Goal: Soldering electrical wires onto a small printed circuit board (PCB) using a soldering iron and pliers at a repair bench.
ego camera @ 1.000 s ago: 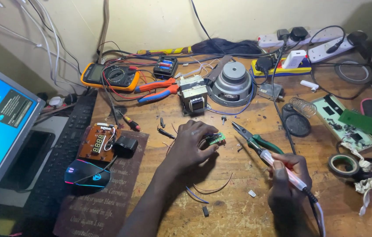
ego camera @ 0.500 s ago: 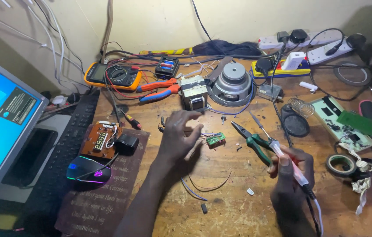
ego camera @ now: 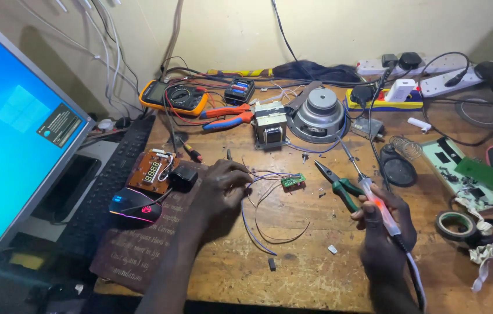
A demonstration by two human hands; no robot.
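Note:
My right hand [ego camera: 384, 224] grips a soldering iron [ego camera: 368, 189] with a translucent orange handle, its tip pointing up and away toward the speaker. My left hand [ego camera: 222, 187] rests on the wooden desk [ego camera: 316, 273] with its fingers pinching thin wires [ego camera: 264, 200] that run to a small green circuit board [ego camera: 293, 181]. That board lies just right of the left fingers and left of the iron. Green-handled pliers [ego camera: 339, 183] lie between the two hands.
A monitor [ego camera: 11, 128], keyboard [ego camera: 107, 186] and lit mouse [ego camera: 135, 204] fill the left. A brown display board [ego camera: 152, 170], multimeter [ego camera: 174, 97], transformer [ego camera: 270, 123], speaker [ego camera: 319, 111], power strips [ego camera: 432, 78], tape roll [ego camera: 455, 225] and a larger green board [ego camera: 461, 174] crowd the back and right.
My left hand has drawn back to the left off the small green board, trailing its wires. The right hand with the iron has risen slightly.

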